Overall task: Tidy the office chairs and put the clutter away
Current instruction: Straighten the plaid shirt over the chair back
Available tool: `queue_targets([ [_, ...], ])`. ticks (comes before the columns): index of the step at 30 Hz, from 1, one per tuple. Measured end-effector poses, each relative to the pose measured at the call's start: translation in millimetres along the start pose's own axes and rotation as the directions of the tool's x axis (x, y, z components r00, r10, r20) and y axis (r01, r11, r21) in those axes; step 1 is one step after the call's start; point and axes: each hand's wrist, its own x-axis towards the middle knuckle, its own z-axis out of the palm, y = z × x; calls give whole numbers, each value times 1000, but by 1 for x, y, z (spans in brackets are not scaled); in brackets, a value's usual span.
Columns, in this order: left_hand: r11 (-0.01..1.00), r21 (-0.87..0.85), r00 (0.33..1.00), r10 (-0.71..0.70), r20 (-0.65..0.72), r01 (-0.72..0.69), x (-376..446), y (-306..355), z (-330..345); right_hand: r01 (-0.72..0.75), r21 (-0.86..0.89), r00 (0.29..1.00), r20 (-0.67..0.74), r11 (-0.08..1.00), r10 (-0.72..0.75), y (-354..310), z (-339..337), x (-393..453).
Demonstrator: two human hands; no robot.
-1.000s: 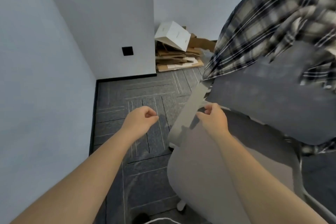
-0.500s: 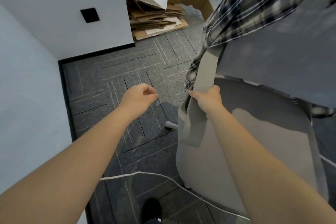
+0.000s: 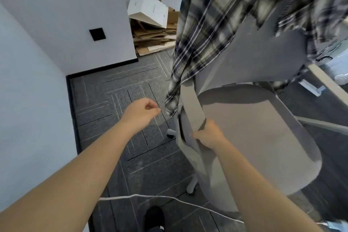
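Note:
A grey office chair (image 3: 250,133) fills the right half of the head view, its seat facing me. A plaid shirt (image 3: 212,17) hangs over the chair's backrest and trails down past the left armrest (image 3: 192,107). My right hand (image 3: 209,135) grips the front end of that grey armrest. My left hand (image 3: 141,109) hovers over the carpet just left of the shirt's hanging hem, fingers curled shut with nothing in them.
Flattened cardboard with a white box (image 3: 148,11) on top is piled in the far corner. White walls (image 3: 62,15) close in on the left. A white cable (image 3: 150,197) runs across the dark carpet near my shoe (image 3: 153,218). A desk leg (image 3: 323,79) stands at right.
My right hand went from reaching for the armrest to gripping it. The chair has turned and sits closer to me. My left hand stays loosely curled in the air.

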Motion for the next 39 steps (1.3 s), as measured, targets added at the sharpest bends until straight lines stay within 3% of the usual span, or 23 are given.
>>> queue_targets([
  [4, 1000, -4, 999, 5, -44, -5, -44, 11, -5, 69, -78, 990, -114, 995, -77, 4, -17, -44],
  [13, 987, -75, 973, 122, -196, -139, -132, 71, -44, 388, 103, 892, -294, 916, -344, -38, -75, -149],
  [27, 944, -64, 915, 296, -273, -325, -120, 162, -127, 560, 108, 748, -492, 821, -446, -158, -141, -188],
  [33, 927, -63, 910, 346, -228, -369, -95, 173, -144, 437, 117, 830, -436, 892, -349, -177, -140, -170],
  [39, 929, -53, 922, 353, -161, -365, -86, 179, -136, 414, 186, 869, -375, 891, -325, -160, -147, -176],
])
